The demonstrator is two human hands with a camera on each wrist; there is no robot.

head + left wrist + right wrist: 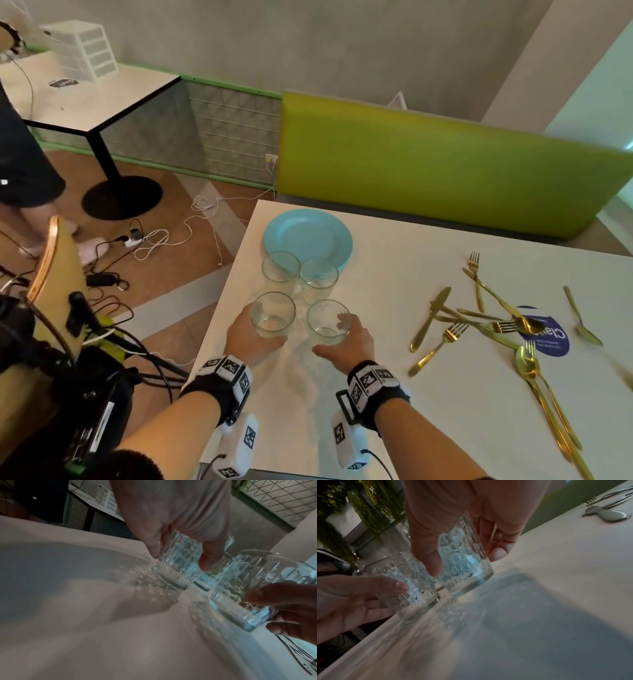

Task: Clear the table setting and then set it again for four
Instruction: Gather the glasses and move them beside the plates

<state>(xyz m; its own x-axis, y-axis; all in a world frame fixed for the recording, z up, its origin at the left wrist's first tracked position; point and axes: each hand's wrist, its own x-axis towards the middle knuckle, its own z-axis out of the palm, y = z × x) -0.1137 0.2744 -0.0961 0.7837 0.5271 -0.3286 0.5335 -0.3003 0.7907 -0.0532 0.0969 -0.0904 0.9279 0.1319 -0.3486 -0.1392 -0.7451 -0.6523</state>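
Nearest us, our left hand [251,337] grips one cut glass [273,314], thumb and fingers curled round its wall; our right hand [349,339] grips a second glass [327,322] likewise. Both glasses stand on the white table [394,394]. Just beyond stand two more glasses [281,267], touching or nearly so. Behind them lies a blue plate [308,236]. To the right, gold cutlery [486,318] lies scattered, well apart from the glasses.
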